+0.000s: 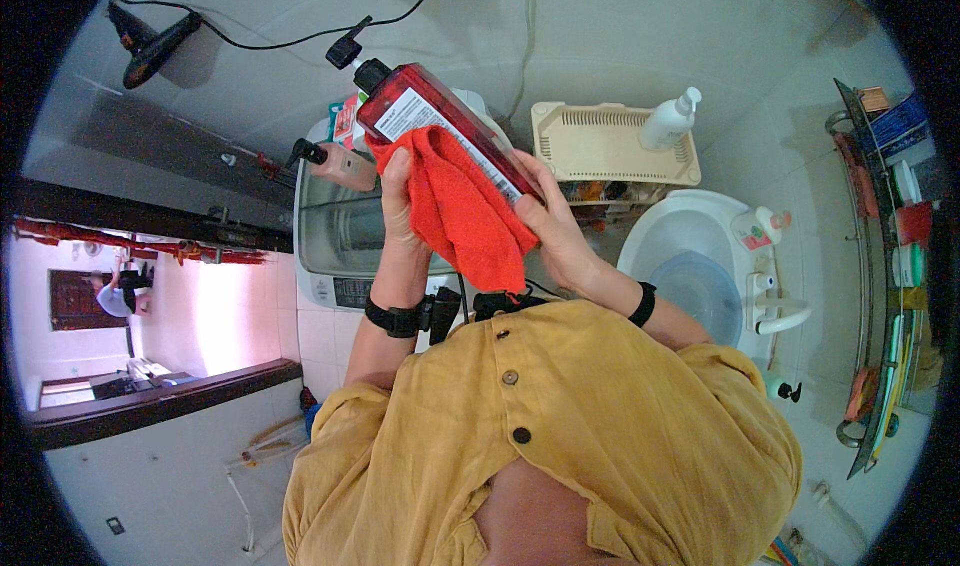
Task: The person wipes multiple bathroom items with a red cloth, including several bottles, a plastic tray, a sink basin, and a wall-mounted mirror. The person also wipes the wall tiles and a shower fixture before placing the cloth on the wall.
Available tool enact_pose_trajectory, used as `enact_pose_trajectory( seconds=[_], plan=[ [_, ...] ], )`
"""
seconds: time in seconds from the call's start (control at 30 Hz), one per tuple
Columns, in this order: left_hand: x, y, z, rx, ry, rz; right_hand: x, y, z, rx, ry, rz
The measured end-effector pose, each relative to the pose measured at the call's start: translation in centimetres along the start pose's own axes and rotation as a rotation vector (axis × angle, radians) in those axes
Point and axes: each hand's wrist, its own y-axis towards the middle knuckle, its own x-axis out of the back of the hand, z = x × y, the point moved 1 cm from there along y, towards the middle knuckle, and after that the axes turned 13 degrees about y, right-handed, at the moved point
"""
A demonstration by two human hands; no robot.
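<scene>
A large dark red pump bottle (442, 116) with a black pump top and a white label bearing writing is tilted in front of me, its pump towards the upper left. My right hand (559, 225) grips its base end. My left hand (399, 195) holds a bright red cloth (469, 217) against the bottle's side, and the cloth hangs down towards my shirt. Behind my left hand, a pink bottle with a black pump (341, 166) stands on the lid of a top-loading washing machine (337, 225).
A cream plastic basket rack (551, 146) holds a white pump bottle (669, 123). On the right are a washbasin (645, 225) with a blue basin (697, 288), a white faucet (780, 315) and a wall shelf (874, 266). A doorway shows another person (116, 296) far off at left.
</scene>
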Motion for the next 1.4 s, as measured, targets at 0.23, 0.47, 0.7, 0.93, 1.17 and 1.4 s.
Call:
enact_pose_trajectory(
  seconds=[0.23,0.47,0.7,0.93,1.17,1.4],
  plan=[
    [1.9,-0.3,-1.9,0.006,0.025,0.050,1.4,0.3,0.9,-0.138,-0.048,0.120],
    [-0.1,0.5,-5.1,-0.115,0.187,0.100,3.4,-0.4,0.0,-0.652,0.476,0.177],
    [-3.0,0.6,-5.8,-0.229,0.232,0.181,4.3,-0.5,-0.7,-0.837,0.779,0.175],
    [-3.4,0.3,-3.7,-0.192,-0.043,0.020,3.2,-0.6,-1.5,-0.978,0.867,0.181],
    [-2.8,-2.6,-0.9,0.056,-0.134,0.190,3.1,-0.2,-2.1,-1.030,1.037,0.159],
    [0.2,-3.3,-0.4,0.254,-0.101,0.027,2.7,1.1,-1.0,-0.543,0.054,0.020]
  ],
)
